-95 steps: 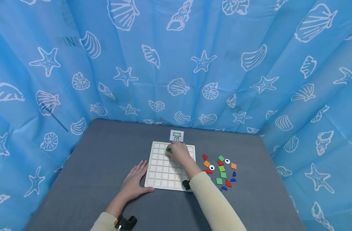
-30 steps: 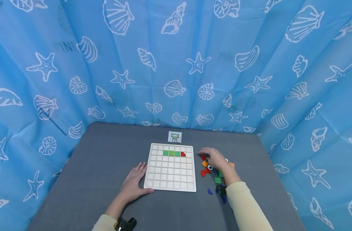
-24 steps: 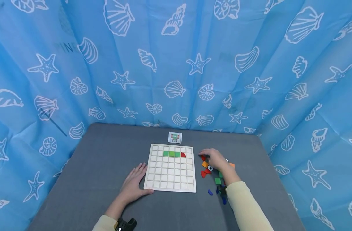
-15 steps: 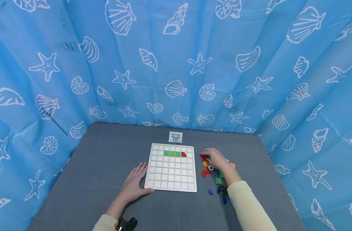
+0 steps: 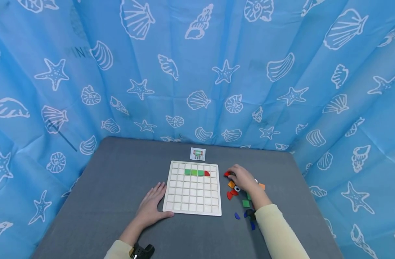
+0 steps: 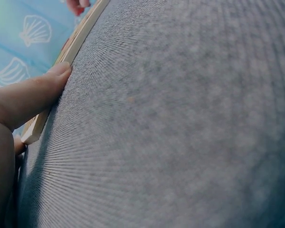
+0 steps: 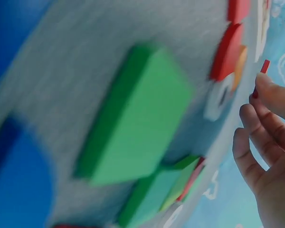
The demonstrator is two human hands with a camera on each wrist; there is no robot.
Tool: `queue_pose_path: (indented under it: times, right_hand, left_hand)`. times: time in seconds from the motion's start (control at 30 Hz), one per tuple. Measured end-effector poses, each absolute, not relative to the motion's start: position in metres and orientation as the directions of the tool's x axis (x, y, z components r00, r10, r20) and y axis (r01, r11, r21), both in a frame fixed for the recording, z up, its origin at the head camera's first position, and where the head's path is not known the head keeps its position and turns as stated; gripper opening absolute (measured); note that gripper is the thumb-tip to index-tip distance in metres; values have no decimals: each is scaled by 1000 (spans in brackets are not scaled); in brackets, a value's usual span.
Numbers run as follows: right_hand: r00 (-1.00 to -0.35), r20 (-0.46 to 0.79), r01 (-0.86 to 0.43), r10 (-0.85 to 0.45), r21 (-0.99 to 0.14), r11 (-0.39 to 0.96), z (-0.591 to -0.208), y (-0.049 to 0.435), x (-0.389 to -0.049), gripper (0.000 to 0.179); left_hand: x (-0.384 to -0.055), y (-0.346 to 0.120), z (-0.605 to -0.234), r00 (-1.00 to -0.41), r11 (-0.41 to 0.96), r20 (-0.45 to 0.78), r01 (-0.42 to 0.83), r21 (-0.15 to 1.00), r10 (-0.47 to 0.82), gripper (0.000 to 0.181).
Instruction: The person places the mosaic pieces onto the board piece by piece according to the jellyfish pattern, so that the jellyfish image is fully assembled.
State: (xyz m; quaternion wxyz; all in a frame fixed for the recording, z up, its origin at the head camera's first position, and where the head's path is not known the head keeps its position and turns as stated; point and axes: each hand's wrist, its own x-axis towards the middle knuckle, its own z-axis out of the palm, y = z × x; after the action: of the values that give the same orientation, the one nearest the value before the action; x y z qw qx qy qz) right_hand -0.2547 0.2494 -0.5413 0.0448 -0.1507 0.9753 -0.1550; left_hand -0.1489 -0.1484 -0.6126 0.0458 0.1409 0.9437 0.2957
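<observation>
Nearest, the left hand (image 5: 152,208) lies with straight fingers along the left side of the board (image 5: 192,214), its thumb at the near corner; it steadies rather than grasps, and it is placed as it was half a second ago. To the right on the grey desk (image 5: 119,180) lie a blue piece (image 5: 237,216), a green square (image 5: 246,204), and, a little farther, a red piece (image 5: 229,195), an eye disc (image 5: 237,188) and an orange square (image 5: 231,184); more pieces are partly hidden under the right arm.

The right hand (image 5: 244,178) is what has changed: half a second ago its fingers bent over a red piece, and now the grip is narrow, thumb and forefinger pinching that held red piece (image 7: 265,66), which appears lifted off the desk, just right of the board. I judge the pick-up made and the placing not yet done.

Farther along, the board's second row from the far side holds three green squares (image 5: 194,172) and one red quarter-round (image 5: 207,173), unchanged. Beyond the board lies a printed card (image 5: 197,154), then the blue shell-patterned curtain (image 5: 197,77).
</observation>
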Motion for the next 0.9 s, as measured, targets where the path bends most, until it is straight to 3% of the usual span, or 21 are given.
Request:
queue_pose_path:
  times: [0.2, 0.73, 0.9]
  right_hand:
    - [-956, 27, -284, -292, -329, 901, -532, 233, -252, 24]
    - [-934, 74, -354, -349, -308, 883, -515, 191, -245, 24]
    - [-931, 58, -356, -359, -348, 867, -511, 181, -247, 25]
  left_hand:
    - [-148, -147, -611, -958, 790, 25, 251, 559, 287, 117]
    - [-149, -146, -611, -960, 809, -1, 234, 539, 279, 119]
    - [-148, -146, -610, -960, 810, -10, 230, 540, 279, 119]
